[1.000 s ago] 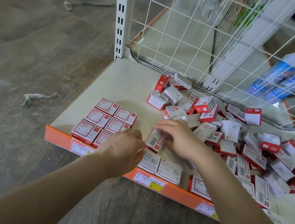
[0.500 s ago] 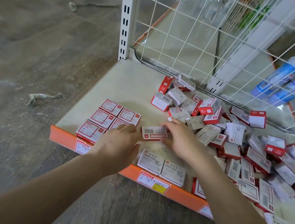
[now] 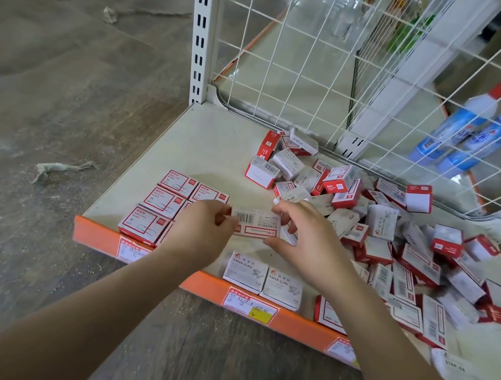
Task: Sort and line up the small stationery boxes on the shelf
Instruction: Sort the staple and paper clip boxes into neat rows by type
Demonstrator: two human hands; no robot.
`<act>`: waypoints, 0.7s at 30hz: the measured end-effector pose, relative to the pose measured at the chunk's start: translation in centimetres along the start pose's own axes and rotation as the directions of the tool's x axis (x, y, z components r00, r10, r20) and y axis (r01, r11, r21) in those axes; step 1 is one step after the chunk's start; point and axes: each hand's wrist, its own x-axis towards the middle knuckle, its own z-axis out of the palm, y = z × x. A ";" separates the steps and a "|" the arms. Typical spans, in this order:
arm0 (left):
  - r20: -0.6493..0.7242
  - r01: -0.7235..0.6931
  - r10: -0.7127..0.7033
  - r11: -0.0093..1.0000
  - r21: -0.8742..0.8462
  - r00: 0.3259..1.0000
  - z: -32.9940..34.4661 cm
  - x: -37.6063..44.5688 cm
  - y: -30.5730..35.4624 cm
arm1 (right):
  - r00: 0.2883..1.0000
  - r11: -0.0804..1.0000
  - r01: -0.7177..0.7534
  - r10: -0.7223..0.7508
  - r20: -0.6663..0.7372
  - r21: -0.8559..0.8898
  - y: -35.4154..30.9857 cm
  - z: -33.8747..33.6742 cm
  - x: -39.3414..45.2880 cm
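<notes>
Blue bottles [image 3: 472,136] (behind wire grid [image 3: 315,59])

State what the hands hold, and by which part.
One small box, barcode side up: left hand pinches its left end, right hand its right end.

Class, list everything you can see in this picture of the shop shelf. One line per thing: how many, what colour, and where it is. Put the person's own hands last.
held box: one, white and red, barcode side up, above the shelf front, between both hands.
lined-up boxes: at least five showing, red-framed white, flat in rows at the shelf's front left.
paper clip boxes: two, white, side by side at the front edge.
loose pile: many, red and white, jumbled over the right half.
shelf: one, cream with an orange front strip.
price labels: three at least, red and white, on the strip.
wire grid: white, behind the shelf.
bottles: two, blue with red caps, beyond the grid.
left hand: pinches the box's left end.
right hand: holds its right end.
</notes>
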 end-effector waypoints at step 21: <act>0.030 0.111 -0.107 0.981 -0.161 0.994 -0.2 -0.3 -0.2 | 0.985 0.921 -0.081 0.131 -0.109 0.382 1.1 0.6 -0.6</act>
